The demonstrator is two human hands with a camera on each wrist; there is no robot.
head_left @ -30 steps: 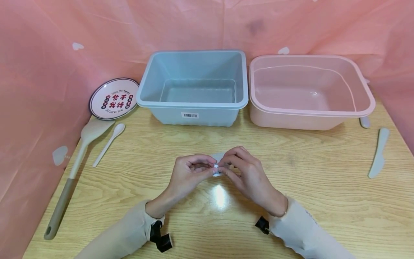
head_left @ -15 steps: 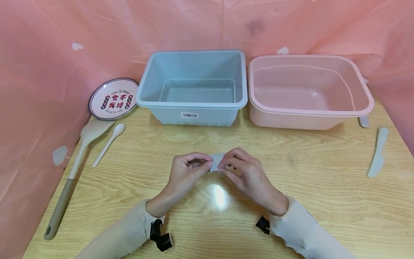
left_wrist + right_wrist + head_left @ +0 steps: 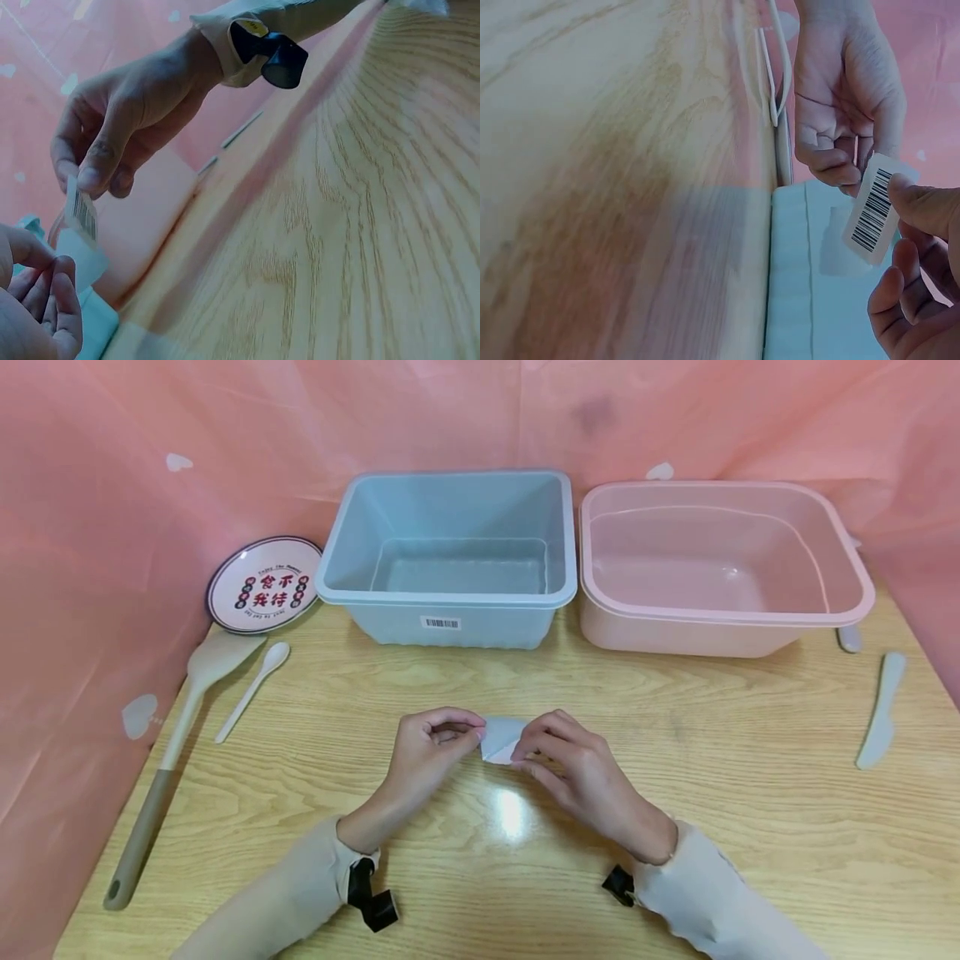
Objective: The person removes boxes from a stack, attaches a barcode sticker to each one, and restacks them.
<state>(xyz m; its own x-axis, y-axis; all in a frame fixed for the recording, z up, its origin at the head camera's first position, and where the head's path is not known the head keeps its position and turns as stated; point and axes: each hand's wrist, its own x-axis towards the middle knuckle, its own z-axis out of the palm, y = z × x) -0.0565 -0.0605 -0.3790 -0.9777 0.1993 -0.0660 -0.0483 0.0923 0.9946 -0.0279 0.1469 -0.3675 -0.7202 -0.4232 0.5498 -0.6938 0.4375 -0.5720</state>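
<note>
In the head view my left hand [image 3: 435,760] and right hand [image 3: 581,764] meet over the middle of the table around a small paper piece. My left thumb and forefinger pinch the edge of a greyish translucent backing sheet [image 3: 497,733]. At its right, my right thumb and fingers pinch a white barcode sticker [image 3: 877,210], whose printed side faces the right wrist view. Sticker and backing overlap; how far they still adhere cannot be told. The left wrist view shows the sticker [image 3: 81,214] angled up from the backing, edge held in my right fingertips.
A blue basin [image 3: 442,625] and a pink basin [image 3: 690,639] stand behind the hands. At left are a patterned plate [image 3: 262,585], a spatula [image 3: 172,735] and a white spoon [image 3: 255,689]. On the right lie a pale knife [image 3: 881,710] and a partly hidden handle [image 3: 849,638].
The fingertips have moved apart, the left hand slightly left. More of the backing shows between them, and the white sticker at its lower right has come into view.
</note>
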